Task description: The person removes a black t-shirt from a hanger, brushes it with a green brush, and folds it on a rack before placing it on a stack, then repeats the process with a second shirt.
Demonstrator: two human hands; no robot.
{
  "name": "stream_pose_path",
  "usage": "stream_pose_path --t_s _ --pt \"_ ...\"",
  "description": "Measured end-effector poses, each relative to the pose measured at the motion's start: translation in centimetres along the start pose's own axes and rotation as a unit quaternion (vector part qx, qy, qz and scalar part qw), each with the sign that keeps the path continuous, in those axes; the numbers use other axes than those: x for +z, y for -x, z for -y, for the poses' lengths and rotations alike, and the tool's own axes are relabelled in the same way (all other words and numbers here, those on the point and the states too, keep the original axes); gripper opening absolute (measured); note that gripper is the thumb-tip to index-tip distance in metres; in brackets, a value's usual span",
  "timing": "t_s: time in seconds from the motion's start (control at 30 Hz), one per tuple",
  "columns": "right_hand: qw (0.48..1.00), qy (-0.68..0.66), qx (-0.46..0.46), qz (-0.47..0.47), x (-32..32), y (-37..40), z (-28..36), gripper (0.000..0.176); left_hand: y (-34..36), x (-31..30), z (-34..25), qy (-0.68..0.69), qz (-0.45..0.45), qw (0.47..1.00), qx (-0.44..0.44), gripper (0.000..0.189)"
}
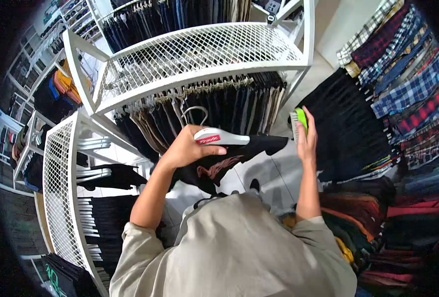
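- We are finding, at far left, dark garments with a green print (56, 279) hanging beside a white mesh-topped rack (61, 163).
- We are viewing, just right of this rack's mesh, pale hangers (94, 173) bearing black clothing.
- We are observing the left hand (182, 151) closing around one end of a white hanger (234, 139), its thumb lying along the lower edge; the hanger's hook is pointing upward, and a red label is showing beside the fingers.
- We are noting a black garment (219, 171) with a reddish print hanging from this hanger, in front of the wearer and above the tiled floor (274, 173).
- We are seeing, beyond it, a second mesh shelf (202, 79) standing over a row of dark and tan clothes (249, 106).
- We are locating the right hand (306, 136) partly curled, gripping a green brush (299, 119); the pale bristles are facing left, near the black garment's right end. We cannot tell whether they are touching it.
- We are distinguishing, at far right, black garments (341, 123) hanging next to plaid garments (403, 106).
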State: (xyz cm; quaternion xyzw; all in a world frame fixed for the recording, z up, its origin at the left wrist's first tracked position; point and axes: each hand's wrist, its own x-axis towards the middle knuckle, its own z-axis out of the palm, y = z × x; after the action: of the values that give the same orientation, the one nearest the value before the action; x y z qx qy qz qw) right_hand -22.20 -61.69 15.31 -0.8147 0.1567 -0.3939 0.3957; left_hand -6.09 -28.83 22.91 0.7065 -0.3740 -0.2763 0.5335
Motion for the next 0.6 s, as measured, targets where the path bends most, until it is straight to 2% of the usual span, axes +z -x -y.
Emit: stream_pose_path --t_s 0.07,0.13,0.2,0.23,0.33,0.37,0.4,0.43,0.47,0.5,0.53,0.6 --pt "0.990 -0.053 0.034 0.129 -1.1 -0.7 4.9 0.044 -1.3 0.3 -2.0 -0.068 0.044 0.997 0.012 0.033" --pt "0.946 -0.127 0.074 0.290 -1.7 -1.1 6.2 0.053 -3.3 1.0 -2.7 -0.099 0.064 0.991 0.056 0.030" --pt "0.900 -0.203 0.043 0.382 -2.1 -0.8 7.2 0.070 -5.3 1.3 -3.8 -0.145 0.070 0.978 0.132 0.031" --pt "0.873 -0.257 0.070 0.409 -2.5 -0.3 7.7 0.084 -6.2 1.6 -4.5 -0.144 0.079 0.970 0.177 0.032" --pt "0.865 -0.310 0.141 0.368 -3.5 1.9 7.6 0.086 -8.5 2.5 -5.1 -0.168 0.066 0.960 0.214 0.041" --pt "0.864 -0.310 0.142 0.369 -3.6 2.6 7.8 0.086 -9.2 3.0 -4.7 -0.233 0.013 0.934 0.272 0.051" --pt "0.879 -0.330 0.150 0.309 -3.6 3.0 8.0 0.085 -9.8 4.1 -4.1 -0.230 -0.093 0.888 0.388 0.066" --pt "0.890 -0.349 0.162 0.244 -3.6 3.7 8.2 0.084 -9.6 5.4 -4.1 -0.225 -0.162 0.895 0.348 0.071" --pt "0.891 -0.349 0.163 0.240 -3.3 4.2 8.5 0.084 -9.1 6.7 -4.1 -0.220 -0.229 0.897 0.308 0.076" --pt "0.915 -0.329 0.154 0.176 -2.7 4.6 8.9 0.082 -8.7 7.9 -3.9 -0.191 -0.229 0.927 0.226 0.069" --pt "0.935 -0.306 0.145 0.110 -2.1 5.0 9.2 0.081 -8.8 8.8 -3.3 -0.177 -0.212 0.941 0.197 0.061" --pt "0.963 -0.232 0.123 0.068 -0.1 5.5 9.3 0.084 -9.0 10.1 -3.0 0.057 -0.076 0.991 0.093 0.065"
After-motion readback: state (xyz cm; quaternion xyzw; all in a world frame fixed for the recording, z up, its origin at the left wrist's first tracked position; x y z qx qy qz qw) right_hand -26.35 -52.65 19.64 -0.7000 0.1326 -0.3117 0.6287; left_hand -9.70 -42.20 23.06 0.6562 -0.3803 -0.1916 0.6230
